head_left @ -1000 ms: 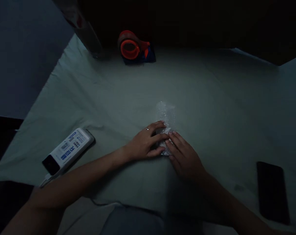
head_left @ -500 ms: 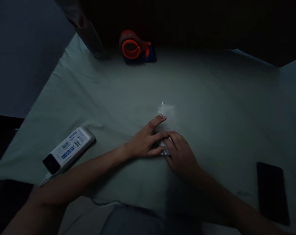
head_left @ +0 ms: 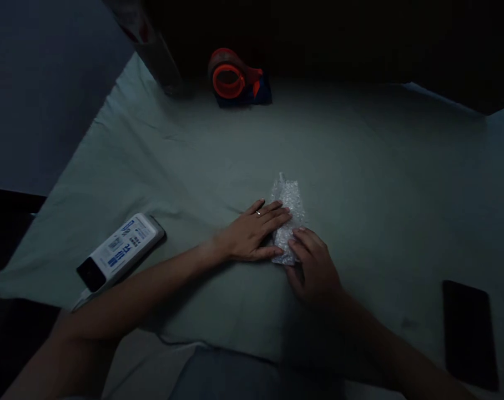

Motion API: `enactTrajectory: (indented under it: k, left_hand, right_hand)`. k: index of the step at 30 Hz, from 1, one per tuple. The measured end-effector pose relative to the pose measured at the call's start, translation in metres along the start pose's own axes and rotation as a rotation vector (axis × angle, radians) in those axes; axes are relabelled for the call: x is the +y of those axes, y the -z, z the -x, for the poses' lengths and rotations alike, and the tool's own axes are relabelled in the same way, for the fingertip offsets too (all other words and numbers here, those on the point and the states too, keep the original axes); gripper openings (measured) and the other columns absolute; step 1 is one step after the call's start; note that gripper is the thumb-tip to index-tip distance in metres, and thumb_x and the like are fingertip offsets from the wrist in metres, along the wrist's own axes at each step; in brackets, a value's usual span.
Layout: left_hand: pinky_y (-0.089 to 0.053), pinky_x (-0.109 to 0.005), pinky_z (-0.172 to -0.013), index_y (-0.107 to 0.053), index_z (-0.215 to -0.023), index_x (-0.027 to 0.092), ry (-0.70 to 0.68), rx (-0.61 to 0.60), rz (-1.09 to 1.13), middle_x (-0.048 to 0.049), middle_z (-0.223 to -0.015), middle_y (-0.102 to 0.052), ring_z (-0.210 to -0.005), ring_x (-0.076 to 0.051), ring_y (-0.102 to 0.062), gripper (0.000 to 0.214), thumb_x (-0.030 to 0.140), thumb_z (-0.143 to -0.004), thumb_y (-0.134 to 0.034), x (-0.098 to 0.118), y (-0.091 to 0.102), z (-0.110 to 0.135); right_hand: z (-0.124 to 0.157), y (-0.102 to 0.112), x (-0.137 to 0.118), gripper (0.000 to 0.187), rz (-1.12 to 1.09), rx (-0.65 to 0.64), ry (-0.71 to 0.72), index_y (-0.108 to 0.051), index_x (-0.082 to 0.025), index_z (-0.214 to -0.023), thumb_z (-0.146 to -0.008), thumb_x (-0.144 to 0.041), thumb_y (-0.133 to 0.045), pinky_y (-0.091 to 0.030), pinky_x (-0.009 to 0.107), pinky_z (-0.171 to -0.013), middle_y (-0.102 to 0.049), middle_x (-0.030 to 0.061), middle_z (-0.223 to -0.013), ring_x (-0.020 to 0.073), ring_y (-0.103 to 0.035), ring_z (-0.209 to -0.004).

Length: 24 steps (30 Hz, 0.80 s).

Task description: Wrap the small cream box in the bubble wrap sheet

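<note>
A small bundle of clear bubble wrap [head_left: 288, 216] lies on the pale cloth [head_left: 360, 166] in the middle of the dim scene. My left hand [head_left: 252, 233], a ring on one finger, lies flat with its fingers stretched out against the bundle's left side. From the near right, my right hand [head_left: 314, 266] has its fingers curled down onto the bundle's near end. What the wrap holds is hidden.
An orange tape dispenser [head_left: 231, 80] stands at the far edge of the cloth, beside a dark upright object [head_left: 152, 44]. A white device with blue printing [head_left: 121, 250] lies at the left. A black phone [head_left: 470, 333] lies at the near right.
The bundle has been rolled a little farther away and looks more tightly wrapped. My left fingers have flattened out against it, and my right hand has drawn back toward its near end.
</note>
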<state>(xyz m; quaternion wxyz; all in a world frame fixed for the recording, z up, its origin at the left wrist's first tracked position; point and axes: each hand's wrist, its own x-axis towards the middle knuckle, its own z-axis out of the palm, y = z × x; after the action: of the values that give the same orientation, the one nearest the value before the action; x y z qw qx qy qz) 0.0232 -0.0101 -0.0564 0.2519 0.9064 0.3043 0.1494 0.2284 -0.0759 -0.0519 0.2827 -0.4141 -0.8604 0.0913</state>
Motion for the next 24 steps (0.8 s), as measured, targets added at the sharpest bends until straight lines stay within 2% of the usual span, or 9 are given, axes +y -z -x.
enactTrajectory:
  k: [3, 6, 10, 15, 19, 24]
  left_hand:
    - [-0.015, -0.05, -0.115, -0.028, -0.143, 0.016, 0.008, -0.018, -0.023, -0.0125, -0.147, -0.037, -0.141, -0.027, -0.023, 0.069, 0.058, -0.089, -0.039, 0.0, 0.001, 0.0]
    - [-0.014, -0.049, -0.115, -0.032, -0.142, 0.015, 0.0, -0.007, -0.025, -0.0126, -0.147, -0.036, -0.141, -0.026, -0.022, 0.062, 0.052, -0.092, -0.035, -0.001, -0.001, 0.0]
    - [-0.013, -0.048, -0.115, -0.036, -0.139, 0.014, 0.001, 0.003, -0.022, -0.0109, -0.148, -0.036, -0.142, -0.024, -0.021, 0.054, 0.044, -0.094, -0.031, -0.003, -0.003, 0.001]
    - [-0.011, -0.047, -0.115, -0.043, -0.135, 0.014, 0.049, -0.044, 0.003, -0.0098, -0.145, -0.041, -0.14, -0.024, -0.025, 0.048, 0.039, -0.095, -0.032, -0.001, 0.006, -0.004]
    - [-0.016, -0.05, -0.113, -0.055, -0.123, 0.015, 0.093, -0.048, 0.035, -0.0085, -0.132, -0.055, -0.131, -0.024, -0.039, 0.04, 0.032, -0.096, -0.031, -0.002, 0.018, -0.016]
    - [-0.028, -0.044, -0.106, -0.063, -0.109, 0.015, 0.061, 0.034, 0.034, -0.0077, -0.114, -0.064, -0.115, -0.023, -0.048, 0.032, 0.027, -0.094, -0.037, -0.016, 0.025, -0.03]
  right_hand:
    - [0.001, -0.001, -0.001, 0.053, 0.054, -0.015, 0.023, -0.037, -0.013, -0.134, -0.082, -0.015, -0.045, -0.048, 0.051, -0.094, -0.056, 0.019, -0.124, 0.0306, -0.046, -0.125]
    - [0.003, -0.006, -0.003, 0.052, 0.111, -0.034, 0.038, -0.036, -0.009, -0.135, -0.083, -0.011, -0.041, -0.047, 0.05, -0.096, -0.055, 0.021, -0.126, 0.0308, -0.041, -0.13]
    - [0.003, -0.01, -0.002, 0.048, 0.155, -0.017, 0.07, -0.041, -0.005, -0.131, -0.085, -0.012, -0.047, -0.046, 0.05, -0.098, -0.056, 0.0237, -0.124, 0.0323, -0.037, -0.133]
    - [-0.009, -0.003, 0.01, 0.04, 0.118, -0.048, 0.093, -0.047, -0.01, -0.128, -0.088, -0.01, -0.041, -0.045, 0.048, -0.097, -0.059, 0.0195, -0.121, 0.028, -0.046, -0.125]
    - [-0.031, 0.008, 0.021, 0.039, 0.046, -0.118, 0.119, -0.049, -0.008, -0.124, -0.086, -0.011, -0.042, -0.046, 0.045, -0.095, -0.06, 0.0194, -0.118, 0.0276, -0.052, -0.115]
    - [-0.065, 0.012, 0.034, 0.028, -0.111, -0.326, -0.017, -0.055, -0.012, -0.11, -0.087, -0.017, -0.04, -0.046, 0.043, -0.091, -0.063, 0.0146, -0.108, 0.025, -0.056, -0.102]
